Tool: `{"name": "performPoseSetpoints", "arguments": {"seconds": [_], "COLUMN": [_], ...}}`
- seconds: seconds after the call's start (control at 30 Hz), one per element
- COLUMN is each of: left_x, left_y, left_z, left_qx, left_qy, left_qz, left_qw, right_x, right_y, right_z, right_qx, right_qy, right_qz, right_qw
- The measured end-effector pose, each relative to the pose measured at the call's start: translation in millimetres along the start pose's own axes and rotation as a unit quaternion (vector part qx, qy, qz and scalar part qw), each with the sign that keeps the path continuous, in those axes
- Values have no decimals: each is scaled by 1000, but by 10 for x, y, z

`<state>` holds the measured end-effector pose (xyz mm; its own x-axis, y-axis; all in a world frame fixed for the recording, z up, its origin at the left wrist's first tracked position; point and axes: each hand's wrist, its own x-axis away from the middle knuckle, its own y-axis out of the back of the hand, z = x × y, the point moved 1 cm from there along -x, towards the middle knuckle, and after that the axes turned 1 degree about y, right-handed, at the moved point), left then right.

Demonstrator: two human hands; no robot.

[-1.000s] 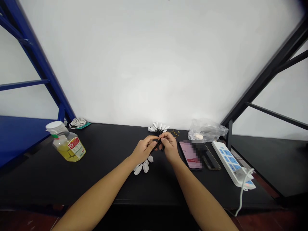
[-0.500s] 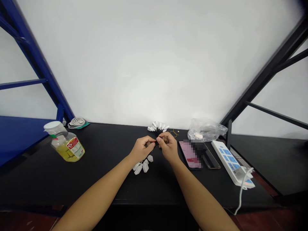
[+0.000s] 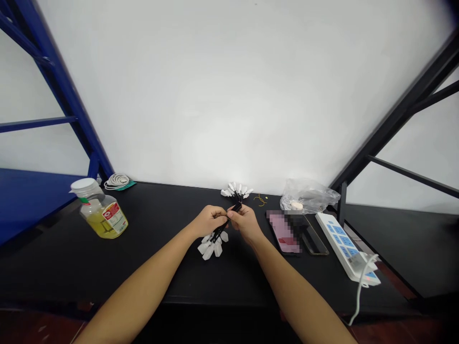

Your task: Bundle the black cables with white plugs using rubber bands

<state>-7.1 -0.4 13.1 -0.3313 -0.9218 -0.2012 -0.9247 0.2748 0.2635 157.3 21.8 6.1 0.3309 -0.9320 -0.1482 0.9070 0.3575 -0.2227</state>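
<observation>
A bundle of thin black strands with white, paddle-shaped ends (image 3: 211,248) runs up between my two hands, its dark upper tips showing just above the fingers. My left hand (image 3: 211,220) closes on the bundle from the left, thumb and fingertips pinched together. From the right, my right hand (image 3: 244,222) pinches the same bundle near its upper end, the two sets of fingertips nearly touching. Fingers hide the middle of the strands. Just beyond lies a second bundle of white-ended black strands (image 3: 236,190), its white ends fanned toward the wall.
Yellow bands (image 3: 260,200) lie right of the far bundle. Farther right are a phone (image 3: 281,229), a second dark phone-like device (image 3: 315,239), a clear plastic bag (image 3: 311,195) and a white power strip (image 3: 340,243). A jar of yellow liquid (image 3: 102,215) and a coiled white cable (image 3: 117,181) stand left.
The hands have shifted slightly left and lower. More of the black strands now shows, with their upper tips above the fingers. The view has tilted a little.
</observation>
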Motion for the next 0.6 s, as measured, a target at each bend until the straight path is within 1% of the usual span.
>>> {"name": "performPoseSetpoints", "arguments": {"seconds": [0.07,0.13,0.33,0.47,0.53,0.6], "left_x": [-11,-23,-39,-42,-52,-65], "left_y": [-19,-24,-11,-15,-28,-40], "left_z": [19,35,65,129,163,175], "left_qx": [24,44,89,129,171,211], "left_qy": [5,11,37,43,62,80], "left_qz": [-10,-24,-43,-55,-66,-81], "left_qw": [1000,999,994,989,981,971], "right_x": [21,27,-5,-7,-9,-13], "right_y": [-29,-30,34,14,9,12], "right_z": [0,12,6,-12,-14,-25], "right_qx": [3,4,-36,-14,4,32], "right_qy": [-16,-22,-4,-29,-19,6], "right_qz": [25,36,-4,30,33,23], "right_qw": [1000,999,999,999,999,999]}}
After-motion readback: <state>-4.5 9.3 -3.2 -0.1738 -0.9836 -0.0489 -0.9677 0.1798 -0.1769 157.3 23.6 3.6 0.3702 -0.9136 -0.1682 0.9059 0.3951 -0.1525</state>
